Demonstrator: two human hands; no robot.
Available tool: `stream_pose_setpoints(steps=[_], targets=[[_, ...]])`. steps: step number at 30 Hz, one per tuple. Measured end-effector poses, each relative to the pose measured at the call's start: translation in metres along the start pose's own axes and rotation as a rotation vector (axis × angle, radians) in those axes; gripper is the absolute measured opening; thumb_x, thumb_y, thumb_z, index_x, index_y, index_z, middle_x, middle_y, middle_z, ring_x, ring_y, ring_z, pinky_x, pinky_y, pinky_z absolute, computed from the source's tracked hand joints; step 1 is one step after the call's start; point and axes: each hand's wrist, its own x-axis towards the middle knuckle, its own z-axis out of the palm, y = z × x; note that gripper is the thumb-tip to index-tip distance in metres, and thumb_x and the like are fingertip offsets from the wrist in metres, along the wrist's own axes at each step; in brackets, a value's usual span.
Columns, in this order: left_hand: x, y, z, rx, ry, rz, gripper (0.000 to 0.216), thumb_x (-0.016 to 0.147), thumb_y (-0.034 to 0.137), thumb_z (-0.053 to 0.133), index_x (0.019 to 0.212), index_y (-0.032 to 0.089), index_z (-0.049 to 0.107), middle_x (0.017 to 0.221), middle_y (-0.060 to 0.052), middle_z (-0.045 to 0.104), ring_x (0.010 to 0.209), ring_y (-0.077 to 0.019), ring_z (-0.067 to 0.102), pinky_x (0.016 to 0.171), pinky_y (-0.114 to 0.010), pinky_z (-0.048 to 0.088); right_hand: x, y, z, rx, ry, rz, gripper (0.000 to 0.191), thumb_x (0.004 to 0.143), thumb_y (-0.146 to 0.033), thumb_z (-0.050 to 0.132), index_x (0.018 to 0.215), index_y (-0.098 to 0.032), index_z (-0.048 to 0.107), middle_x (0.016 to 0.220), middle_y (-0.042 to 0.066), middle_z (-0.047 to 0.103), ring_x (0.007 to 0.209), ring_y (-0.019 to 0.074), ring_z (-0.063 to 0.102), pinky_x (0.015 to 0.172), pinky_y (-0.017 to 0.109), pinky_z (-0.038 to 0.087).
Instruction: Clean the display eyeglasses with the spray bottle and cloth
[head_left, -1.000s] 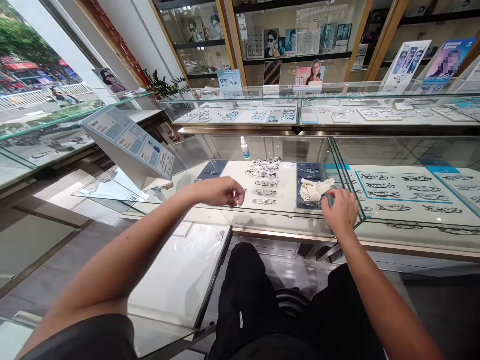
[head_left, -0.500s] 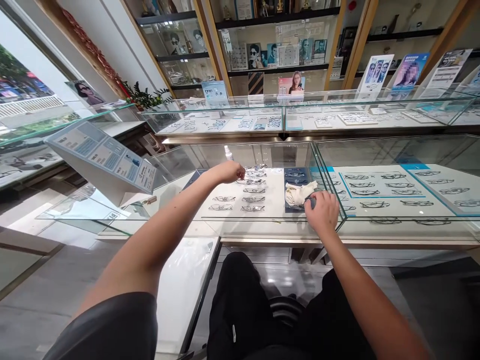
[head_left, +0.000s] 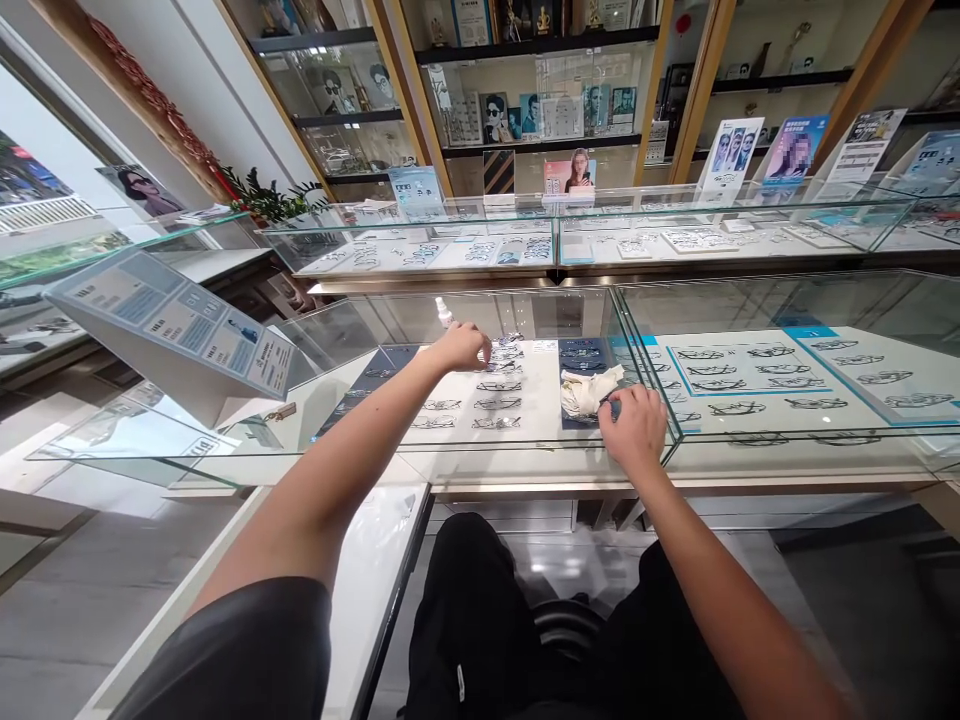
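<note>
A glass counter [head_left: 480, 468] bears a crumpled cloth [head_left: 589, 393] and sign [head_left: 176, 330].

A cream cloth [head_left: 589, 394] is bunched up in loose folds over a dark blue panel [head_left: 579, 350]. At 9 o'clock from it, slim eyeglasses [head_left: 498, 387] form a column running from 12 to 6 o'clock, lying level, crowded at the 12 o'clock end. 2 more pairs [head_left: 439, 405] lie at 9 o'clock from the nearest ones.

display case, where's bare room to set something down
Bare-looking: white strip between eyeglasses and dark mat; white surface between left arm and black edge. Crowded: eyeglasses near the left hand, dark mat with cloth by the right hand.
</note>
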Motion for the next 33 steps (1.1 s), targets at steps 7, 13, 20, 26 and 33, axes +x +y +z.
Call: stream_pose_setpoints(steps=[7, 13, 20, 26, 33], targets=[[-0.004, 0.007, 0.000, 0.003, 0.023, -0.030, 0.018, 0.087, 0.032, 0.074, 0.096, 0.022, 0.086, 0.108, -0.013, 0.084, 0.119, -0.0334, 0.062, 0.107, -0.046, 0.040, 0.002, 0.000, 0.001, 0.000, -0.013, 0.015, 0.025, 0.102, -0.032, 0.055, 0.103, -0.018, 0.076, 0.113, 0.015, 0.071, 0.110, 0.0330, 0.053, 0.094, 0.046, 0.035], [-0.060, 0.014, -0.012, -0.031, 0.028, -0.009, 0.014, 0.085, 0.029, 0.071, 0.087, 0.022, 0.084, 0.105, -0.011, 0.085, 0.116, -0.0327, 0.064, 0.105, -0.045, 0.041, 0.001, 0.001, 0.000, 0.011, -0.010, 0.015, 0.026, 0.102, -0.032, 0.055, 0.102, -0.018, 0.077, 0.113, 0.015, 0.071, 0.109, 0.0329, 0.053, 0.094, 0.046, 0.034], [-0.184, 0.035, -0.035, -0.180, -0.071, 0.007, 0.016, 0.090, 0.032, 0.066, 0.089, 0.026, 0.081, 0.099, -0.006, 0.083, 0.107, -0.0289, 0.069, 0.103, -0.042, 0.044, -0.002, 0.003, 0.000, 0.005, 0.043, -0.008, 0.024, 0.101, -0.033, 0.056, 0.101, -0.019, 0.076, 0.111, 0.014, 0.072, 0.106, 0.0326, 0.053, 0.090, 0.044, 0.033], [-0.281, 0.058, -0.011, -0.321, -0.337, -0.088, 0.015, 0.084, 0.024, 0.068, 0.089, 0.030, 0.081, 0.102, -0.005, 0.082, 0.101, -0.0271, 0.074, 0.095, -0.037, 0.052, -0.003, 0.006, 0.000, 0.016, 0.085, -0.023, 0.024, 0.101, -0.033, 0.056, 0.110, -0.020, 0.073, 0.113, 0.014, 0.073, 0.108, 0.0338, 0.056, 0.091, 0.044, 0.035], [-0.301, 0.032, 0.092, -0.247, -0.444, -0.146, 0.018, 0.083, 0.015, 0.068, 0.086, 0.025, 0.082, 0.100, -0.006, 0.084, 0.104, -0.0296, 0.076, 0.100, -0.041, 0.050, -0.009, 0.015, 0.001, 0.139, 0.223, -0.051, 0.025, 0.105, -0.029, 0.048, 0.113, -0.021, 0.070, 0.112, 0.015, 0.076, 0.109, 0.0333, 0.062, 0.096, 0.045, 0.041]])
